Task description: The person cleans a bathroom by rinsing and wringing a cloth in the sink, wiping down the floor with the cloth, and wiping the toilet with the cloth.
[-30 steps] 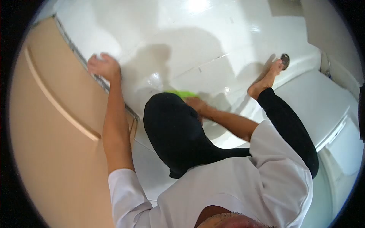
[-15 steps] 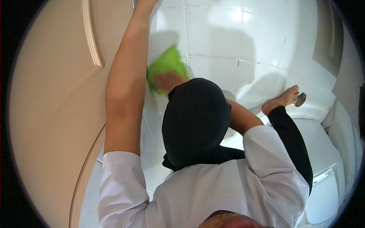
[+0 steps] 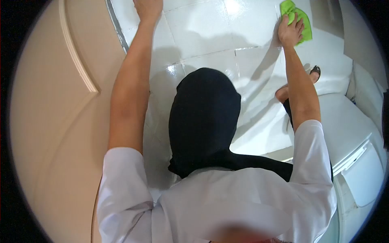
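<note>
My right hand presses on a green cloth at the upper right, with some of the cloth bunched under and between its fingers. The cloth lies against white tiles. At the top edge, my left hand rests on the tiles with its thumb apart. The frame cuts off its other fingertips, and nothing shows in it.
A beige panel with a raised moulding runs down the left. My knee in black cloth is in the centre. My bare foot is partly behind my right forearm, near a round dark fitting. White fixtures stand at the right.
My right hand and the green cloth have moved from beside my knee on the left to the far upper right. My left hand shows more now, and the view has shifted.
</note>
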Demonstrator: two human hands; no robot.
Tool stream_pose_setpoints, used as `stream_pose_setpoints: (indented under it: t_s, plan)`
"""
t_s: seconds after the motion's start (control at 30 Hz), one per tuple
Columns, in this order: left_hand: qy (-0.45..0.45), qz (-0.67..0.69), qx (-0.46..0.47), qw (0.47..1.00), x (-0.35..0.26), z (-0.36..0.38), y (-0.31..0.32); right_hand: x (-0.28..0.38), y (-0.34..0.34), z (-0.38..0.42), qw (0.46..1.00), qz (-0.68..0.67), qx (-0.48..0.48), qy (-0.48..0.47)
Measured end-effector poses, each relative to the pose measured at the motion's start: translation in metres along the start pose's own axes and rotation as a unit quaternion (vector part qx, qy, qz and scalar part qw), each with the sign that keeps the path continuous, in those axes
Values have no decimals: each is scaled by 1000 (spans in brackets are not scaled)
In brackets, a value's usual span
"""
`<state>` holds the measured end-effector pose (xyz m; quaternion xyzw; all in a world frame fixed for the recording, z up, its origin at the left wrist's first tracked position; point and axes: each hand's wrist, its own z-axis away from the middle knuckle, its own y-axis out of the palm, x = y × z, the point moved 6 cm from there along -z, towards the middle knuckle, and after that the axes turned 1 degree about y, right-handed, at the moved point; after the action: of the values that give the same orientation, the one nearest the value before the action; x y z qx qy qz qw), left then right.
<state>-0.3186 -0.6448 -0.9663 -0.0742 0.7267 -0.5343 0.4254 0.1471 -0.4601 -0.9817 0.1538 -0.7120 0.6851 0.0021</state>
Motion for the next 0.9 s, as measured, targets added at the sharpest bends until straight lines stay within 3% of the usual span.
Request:
stream_pose_setpoints:
  t_s: [0.07, 0.1, 0.13, 0.17, 0.2, 0.23, 0.27, 0.3, 0.33, 0.37, 0.43, 0.47, 0.5, 0.53, 0.57, 0.6, 0.63, 0.67, 0.7, 0.73, 0.77, 0.8, 0.83, 0.87, 0.9]
  plan:
    - [-42, 63, 50, 996, 5, -37, 17, -14, 15, -6, 996, -45, -43, 62]
    - [-36, 65, 54, 996, 9, -56, 29, -21, 64, -9, 996, 29, -81, 35]
    - [-36, 21, 96, 995, 24, -62, 38, 55, 33, 11, 991, -96, 52, 74]
    - [-29, -23, 151, 988, 38, -75, 57, 97, 52, 31, 988, -139, 61, 23]
    - [-3, -38, 150, 988, 56, -93, 69, 149, 69, 53, 963, -167, 206, -50]
    - [145, -172, 181, 957, 49, -95, 90, 199, 58, 86, 951, -211, 151, -166]
    - [206, -98, 143, 963, 69, -105, 115, 236, 77, 120, 908, -250, 125, -312]
    - [223, -220, 157, 937, 62, -108, 130, 258, 51, 153, 890, -232, 123, -373]
    - [171, -237, 148, 945, 61, -109, 139, 264, 40, 185, 859, -277, 134, -410]
    - [114, -213, 136, 961, 19, -95, 119, 266, 79, 232, 842, -337, 305, -291]
    - [53, -144, 147, 977, -17, -79, 94, 213, 75, 274, 711, -512, 313, -367]
    - [56, -139, 153, 977, -20, -74, 92, 173, 15, 259, 736, -242, 281, -567]
    - [80, -146, 149, 975, -20, -73, 88, 118, 2, 238, 718, -382, 309, -492]
    - [100, -156, 141, 972, -22, -70, 87, 72, -7, 204, 705, -376, 375, -471]
    - [94, -157, 138, 973, -25, -73, 92, 20, -16, 165, 757, -245, 399, -456]
    - [92, -158, 133, 974, -25, -63, 69, -20, -32, 131, 813, -130, 335, -459]
    - [97, -163, 142, 971, -25, -63, 61, -62, -43, 81, 840, -112, 318, -425]
    - [100, -175, 143, 969, -20, -63, 59, -104, -43, 36, 884, -59, 167, -434]
    - [101, -178, 145, 968, -17, -66, 58, -143, -53, -18, 941, -82, 250, -213]
    - [102, -174, 142, 969, -21, -70, 60, -190, -69, -53, 988, 31, 145, -53]
    - [115, -175, 130, 969, -30, -71, 65, -244, -45, -76, 973, 181, 134, 52]
    - [158, -262, 213, 928, -37, -65, 78, -247, -63, -73, 985, 92, 68, 133]
    - [200, -345, 290, 870, -48, -74, 90, -240, -37, -58, 985, 71, -15, 154]
    - [235, -305, 269, 883, -102, -57, 82, -225, -16, -48, 979, 52, -97, 171]
    - [269, -259, 254, 892, -156, -23, 80, -167, -25, -23, 991, 55, 2, 126]
